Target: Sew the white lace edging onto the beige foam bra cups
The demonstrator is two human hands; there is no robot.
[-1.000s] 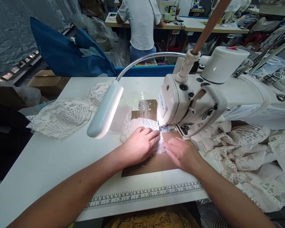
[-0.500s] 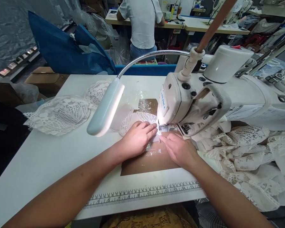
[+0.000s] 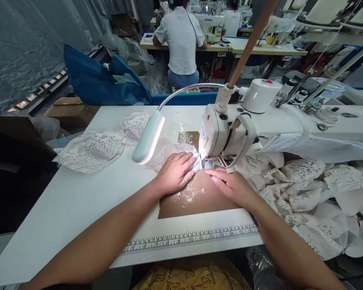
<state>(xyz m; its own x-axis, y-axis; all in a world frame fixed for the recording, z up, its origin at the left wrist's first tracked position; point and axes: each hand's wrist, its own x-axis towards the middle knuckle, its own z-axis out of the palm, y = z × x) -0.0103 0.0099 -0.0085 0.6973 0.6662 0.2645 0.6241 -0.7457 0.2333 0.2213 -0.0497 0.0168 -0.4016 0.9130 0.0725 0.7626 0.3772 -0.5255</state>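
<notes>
My left hand lies flat, fingers stretched out, on a white lace cup piece that runs up to the needle area of a white sewing machine. My right hand rests just right of the needle. Its index finger is extended, with the thumb beside it, and no cloth shows between them. Beneath both hands is a brown sheet with shiny clear tape on it. The presser foot and the needle tip are partly hidden by the machine head.
A lamp on a bendy neck hangs over the work. Lace cups lie at the left, and a heap of lace pieces at the right. A ruler strip runs along the front edge. A person sits beyond.
The camera view has shifted, showing more of the room. My right fingers have come off the lace edge, to the right. My left hand stays on the lace, its fingers a little more spread.
</notes>
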